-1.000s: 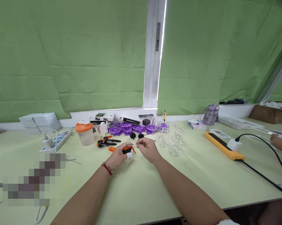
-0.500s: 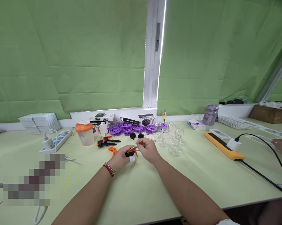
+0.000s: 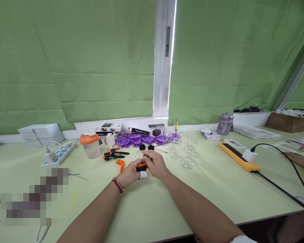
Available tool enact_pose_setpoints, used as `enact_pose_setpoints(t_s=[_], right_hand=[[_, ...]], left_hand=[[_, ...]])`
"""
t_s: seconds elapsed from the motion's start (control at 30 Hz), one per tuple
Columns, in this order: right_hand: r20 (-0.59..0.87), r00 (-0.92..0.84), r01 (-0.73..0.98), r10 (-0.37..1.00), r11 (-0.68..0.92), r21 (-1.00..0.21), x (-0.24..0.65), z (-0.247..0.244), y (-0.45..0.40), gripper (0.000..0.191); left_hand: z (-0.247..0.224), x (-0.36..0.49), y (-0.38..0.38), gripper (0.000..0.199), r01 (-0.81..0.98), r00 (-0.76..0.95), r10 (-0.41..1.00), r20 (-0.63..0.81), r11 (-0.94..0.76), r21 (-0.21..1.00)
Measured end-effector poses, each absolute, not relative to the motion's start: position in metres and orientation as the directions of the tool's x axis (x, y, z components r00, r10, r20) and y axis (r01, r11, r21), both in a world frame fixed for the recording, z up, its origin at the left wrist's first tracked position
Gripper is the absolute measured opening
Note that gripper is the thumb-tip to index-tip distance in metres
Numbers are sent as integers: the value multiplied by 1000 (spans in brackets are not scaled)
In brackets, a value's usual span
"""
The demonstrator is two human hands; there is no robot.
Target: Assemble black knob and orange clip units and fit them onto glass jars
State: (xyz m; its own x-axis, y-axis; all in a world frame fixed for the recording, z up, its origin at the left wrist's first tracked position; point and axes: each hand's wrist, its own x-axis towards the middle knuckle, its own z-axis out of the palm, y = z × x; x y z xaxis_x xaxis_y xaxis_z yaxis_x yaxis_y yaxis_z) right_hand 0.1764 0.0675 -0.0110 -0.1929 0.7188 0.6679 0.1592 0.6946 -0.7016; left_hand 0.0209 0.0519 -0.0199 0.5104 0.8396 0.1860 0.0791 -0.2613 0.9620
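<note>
My left hand (image 3: 130, 173), a white wrap on its thumb, grips a black and orange clamp part (image 3: 142, 168) above the table. My right hand (image 3: 156, 164) pinches a thin metal rod (image 3: 141, 159), which stands nearly upright with its lower end at the clamp part. Whether the rod has a bent end or a special tip is hidden by the fingers. Left of my hands lies an orange bracket (image 3: 120, 165). Behind it are black and orange clamps (image 3: 113, 154). Two round black knobs (image 3: 142, 147) and a screwdriver (image 3: 161, 150) lie just beyond my hands.
Purple wheel-shaped holders (image 3: 135, 139) and boxes (image 3: 111, 127) line the back. Clear glass jars (image 3: 188, 160) stand right of my hands, an orange-lidded cup (image 3: 90, 146) left. Power strips (image 3: 239, 158) with cables lie on both sides. Another person's hand (image 3: 297, 158) works at far right.
The metal rod has swung from lying slanted to nearly upright at the clamp part. My right hand has shifted slightly left and down. The other person's hands have moved.
</note>
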Motion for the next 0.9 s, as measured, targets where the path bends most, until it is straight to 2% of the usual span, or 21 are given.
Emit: enact_pose_setpoints(t_s=[0.17,0.4,0.6,0.7,0.9], right_hand=[[637,-210,190,742,670,-718,176,-14,68,31],[461,-202,101,864,487,-868,172,-6,63,27],[415,-219,94,883,442,-892,173,-3,59,21],[450,-264,138,853,495,-858,173,-2,57,19],[583,-425,289,692,714,-637,173,-2,54,22]], left_hand=[[-17,21,49,51,62,531,838,124,-184,981],[-15,23,46,44,75,589,806,58,-125,989],[-7,24,42,39,50,555,829,71,-118,992],[-5,23,42,31,37,544,834,95,-137,990],[-8,19,46,35,6,502,856,119,-141,990]])
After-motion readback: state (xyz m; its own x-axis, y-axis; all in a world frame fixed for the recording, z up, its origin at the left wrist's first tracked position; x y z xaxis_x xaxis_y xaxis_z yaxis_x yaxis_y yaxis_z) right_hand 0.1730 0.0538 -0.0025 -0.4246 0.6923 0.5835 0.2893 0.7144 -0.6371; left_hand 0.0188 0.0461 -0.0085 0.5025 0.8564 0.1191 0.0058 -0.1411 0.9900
